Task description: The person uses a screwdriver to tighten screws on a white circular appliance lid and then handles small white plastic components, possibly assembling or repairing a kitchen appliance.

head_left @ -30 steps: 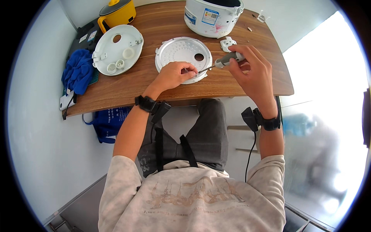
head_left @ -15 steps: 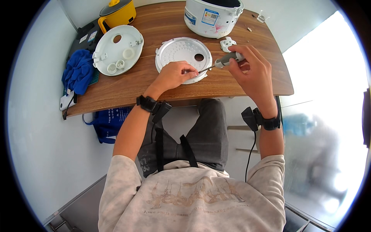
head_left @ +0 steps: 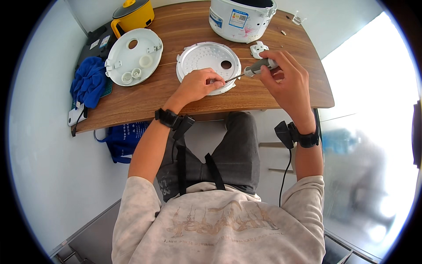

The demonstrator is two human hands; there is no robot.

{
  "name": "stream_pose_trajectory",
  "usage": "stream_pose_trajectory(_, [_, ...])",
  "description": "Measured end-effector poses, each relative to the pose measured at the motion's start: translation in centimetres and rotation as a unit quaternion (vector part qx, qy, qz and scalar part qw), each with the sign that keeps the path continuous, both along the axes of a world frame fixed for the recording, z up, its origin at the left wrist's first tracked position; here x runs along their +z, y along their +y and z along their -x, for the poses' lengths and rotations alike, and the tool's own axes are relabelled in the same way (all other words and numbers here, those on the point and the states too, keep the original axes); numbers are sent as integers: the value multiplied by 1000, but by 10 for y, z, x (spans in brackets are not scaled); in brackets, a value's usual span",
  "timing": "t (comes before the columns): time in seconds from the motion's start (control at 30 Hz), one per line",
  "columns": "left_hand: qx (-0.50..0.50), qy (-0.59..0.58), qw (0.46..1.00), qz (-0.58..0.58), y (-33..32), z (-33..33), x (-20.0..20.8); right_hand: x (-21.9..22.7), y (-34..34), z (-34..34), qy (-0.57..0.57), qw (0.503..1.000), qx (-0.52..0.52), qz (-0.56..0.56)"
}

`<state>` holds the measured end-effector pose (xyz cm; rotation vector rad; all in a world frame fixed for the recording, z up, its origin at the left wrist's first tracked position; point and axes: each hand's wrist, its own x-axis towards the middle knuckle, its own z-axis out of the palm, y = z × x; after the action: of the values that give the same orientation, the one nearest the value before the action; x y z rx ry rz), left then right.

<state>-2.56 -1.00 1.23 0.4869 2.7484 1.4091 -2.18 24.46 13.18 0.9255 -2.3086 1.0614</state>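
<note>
A round silver inner lid plate (head_left: pixel 200 60) with small dimples and one dark hole lies flat on the table in front of me. My right hand (head_left: pixel 288 81) is wrapped round the grey handle of a screwdriver (head_left: pixel 259 67), its thin shaft slanting down leftward to the plate's near right rim. At that rim my left hand (head_left: pixel 200 85) has its thumb and fingers pinched together by the screwdriver's tip. Whatever sits between those fingertips is hidden. Just beyond the handle lies a small white plastic part (head_left: pixel 259 49).
A white rice cooker body (head_left: pixel 235 26) stands at the back. To the left, a white round cover (head_left: pixel 118 55) holds several small plastic rings. Beyond are a yellow pot (head_left: pixel 136 20), a blue cloth (head_left: pixel 89 79) and a white device (head_left: pixel 77 115). A small clear container (head_left: pixel 300 18) sits far right.
Both hands and the screwdriver stay almost where they were. The plate has shifted very slightly, if at all.
</note>
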Motion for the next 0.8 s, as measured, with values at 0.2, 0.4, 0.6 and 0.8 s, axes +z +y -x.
stream_pose_trajectory(0.2, [-1, 0, 1000, 6, 1, -1, 2, 0, 0, -1, -6, 1000, -1, -1])
stream_pose_trajectory(0.4, [-5, 8, 1000, 0, 0, 0, 1, 2, -2, -1, -9, 1000, -1, -2])
stream_pose_trajectory(0.6, [1, 6, 1000, -4, 1, 0, 0, 2, -1, -1, -7, 1000, -1, -4])
stream_pose_trajectory(0.8, [4, 21, 1000, 2, 1, 0, 0, 2, -2, -1, -11, 1000, 0, -1])
